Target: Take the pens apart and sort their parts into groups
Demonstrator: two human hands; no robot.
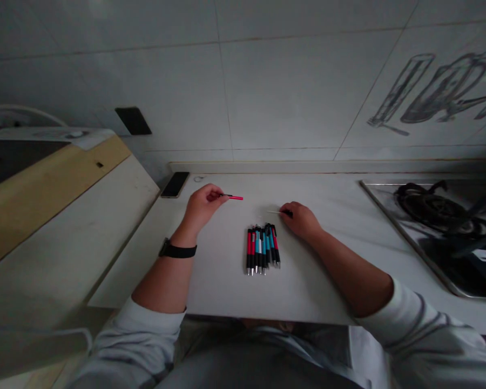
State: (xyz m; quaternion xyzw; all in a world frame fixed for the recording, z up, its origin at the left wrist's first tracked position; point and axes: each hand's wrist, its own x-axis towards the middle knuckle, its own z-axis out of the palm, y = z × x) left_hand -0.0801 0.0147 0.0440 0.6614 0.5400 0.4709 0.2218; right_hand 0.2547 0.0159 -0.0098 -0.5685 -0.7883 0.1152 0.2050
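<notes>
My left hand (204,205) pinches a red pen barrel (236,198) with a dark end at the fingers, raised over the white countertop (218,281). In my right hand (302,219) is a dark pen part (287,213), mostly covered by the fingers. A thin pale refill (272,212) sticks out of it toward the left. Between the hands and nearer to me lies a row of several click pens (259,249), side by side. Their barrels are red, light blue and white, with black grips and silver tips. A dark band circles my left wrist.
A phone (175,185) lies at the back left, with a small ring (198,179) beside it. To the right is a gas stove (429,227) with a metal edge. A large pale box-like unit (85,216) stands on the left. The tiled wall (275,97) closes off the back.
</notes>
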